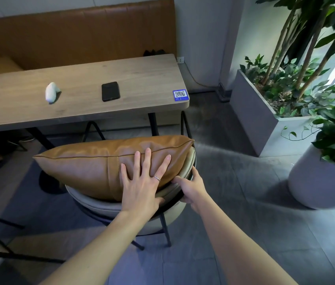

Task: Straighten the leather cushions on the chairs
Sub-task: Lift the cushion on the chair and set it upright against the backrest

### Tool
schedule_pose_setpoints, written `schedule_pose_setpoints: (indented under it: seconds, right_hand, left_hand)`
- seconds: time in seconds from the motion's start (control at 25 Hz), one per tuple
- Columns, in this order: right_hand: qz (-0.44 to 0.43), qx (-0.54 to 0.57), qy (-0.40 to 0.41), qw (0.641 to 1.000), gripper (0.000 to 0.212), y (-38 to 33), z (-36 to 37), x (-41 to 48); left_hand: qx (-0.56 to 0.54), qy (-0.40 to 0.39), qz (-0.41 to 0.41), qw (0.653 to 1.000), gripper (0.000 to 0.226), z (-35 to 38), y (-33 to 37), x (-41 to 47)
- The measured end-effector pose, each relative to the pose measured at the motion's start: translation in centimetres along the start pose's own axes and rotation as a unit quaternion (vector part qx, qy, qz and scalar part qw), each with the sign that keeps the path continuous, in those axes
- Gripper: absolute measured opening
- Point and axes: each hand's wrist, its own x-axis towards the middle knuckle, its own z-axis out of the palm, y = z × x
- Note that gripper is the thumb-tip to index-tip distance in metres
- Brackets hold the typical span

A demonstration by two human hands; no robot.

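A tan leather cushion [92, 163] lies across a round grey chair [100, 206] in front of the table, its left corner sticking out past the seat. My left hand [144, 182] presses flat on the cushion's right half, fingers spread, a ring on one finger. My right hand [191, 188] grips the chair's curved backrest rim at the right, fingers curled around it, just below the cushion's right end.
A wooden table [142, 79] stands behind the chair with a black phone [110, 91], a white object [51, 92] and a QR sticker [180, 95]. A brown bench [76, 33] lines the wall. Grey planters [252, 112] and a round pot [316, 182] stand to the right.
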Motion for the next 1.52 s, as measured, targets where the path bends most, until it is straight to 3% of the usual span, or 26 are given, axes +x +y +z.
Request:
schedule_pose_setpoints:
  seconds: [0.4, 0.72, 0.88, 1.0, 1.08, 1.24, 1.36, 1.52]
  right_hand:
    - [0.001, 0.019, 0.018, 1.0, 0.112, 0.2, -0.3, -1.1]
    - [0.002, -0.005, -0.004, 1.0, 0.108, -1.3, -0.9, 0.5]
    - [0.009, -0.05, -0.024, 0.998, 0.107, -1.4, -1.2, 1.0]
    - [-0.017, -0.171, -0.028, 0.985, 0.092, -1.9, -1.3, 0.4]
    - [-0.066, -0.312, 0.017, 0.948, 0.073, -2.6, -1.1, -0.3]
    - [-0.151, -0.568, 0.055, 0.807, 0.041, -4.3, 0.1, -4.1]
    - [-0.227, -0.62, 0.049, 0.749, 0.025, -6.4, 1.5, -8.1]
    - [-0.355, -0.606, 0.061, 0.709, 0.031, -10.0, 5.2, -14.8]
  left_hand:
    - [0.013, 0.013, 0.013, 1.0, 0.139, -0.6, 0.4, -0.9]
    - [0.031, 0.017, -0.011, 0.999, 0.142, -0.1, 0.9, 1.0]
    - [0.021, 0.007, -0.013, 1.0, 0.141, -0.1, 1.0, 1.2]
    - [-0.003, -0.012, -0.019, 1.0, 0.132, -0.7, 1.1, 1.0]
    - [-0.043, -0.026, -0.011, 0.999, 0.115, -1.6, 1.0, 1.0]
    - [-0.122, -0.015, -0.039, 0.992, 0.068, -4.8, -1.2, 0.2]
    - [-0.13, -0.003, -0.088, 0.988, 0.054, -8.5, -4.6, -0.9]
    - [-0.112, 0.027, -0.128, 0.985, 0.051, -14.3, -9.9, -3.4]
